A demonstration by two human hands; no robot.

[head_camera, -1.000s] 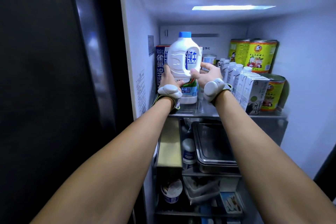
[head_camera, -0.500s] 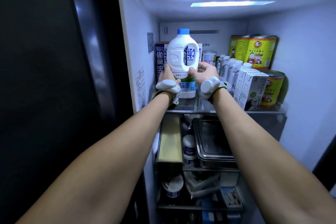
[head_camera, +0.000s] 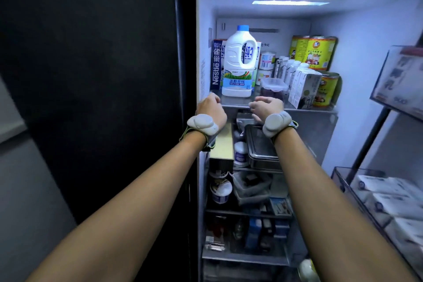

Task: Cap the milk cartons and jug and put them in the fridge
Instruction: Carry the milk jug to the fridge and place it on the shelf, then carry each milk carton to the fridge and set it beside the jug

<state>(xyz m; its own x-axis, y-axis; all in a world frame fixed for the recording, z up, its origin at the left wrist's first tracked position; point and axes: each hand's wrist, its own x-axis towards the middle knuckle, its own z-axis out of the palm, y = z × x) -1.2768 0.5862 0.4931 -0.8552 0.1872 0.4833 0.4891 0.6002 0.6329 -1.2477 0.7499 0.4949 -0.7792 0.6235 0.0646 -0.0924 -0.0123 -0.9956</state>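
Observation:
The white milk jug (head_camera: 239, 62) with a blue cap stands upright on the fridge's top shelf (head_camera: 306, 109), at its left front. A blue Nestle milk carton (head_camera: 216, 64) stands behind it against the left wall. A row of white capped milk cartons (head_camera: 302, 82) lines the shelf's right side. My left hand (head_camera: 209, 107) hovers just below the shelf's front edge, left of the jug, fingers loosely curled and holding nothing. Below the jug's right side, my right hand (head_camera: 266, 107) is also loosely curled and holds nothing. Neither hand touches the jug.
Yellow tins (head_camera: 318, 52) are stacked at the back right, small cans (head_camera: 266, 62) behind the jug, a clear lidded box (head_camera: 273, 87) beside it. A metal tray (head_camera: 261, 149) and tubs fill the lower shelves. The open door's bins (head_camera: 389, 192) hang at right; a dark panel stands at left.
Both hands have let go of the jug and pulled back below the shelf edge. The jug now stands alone on the top shelf. The view has drawn back.

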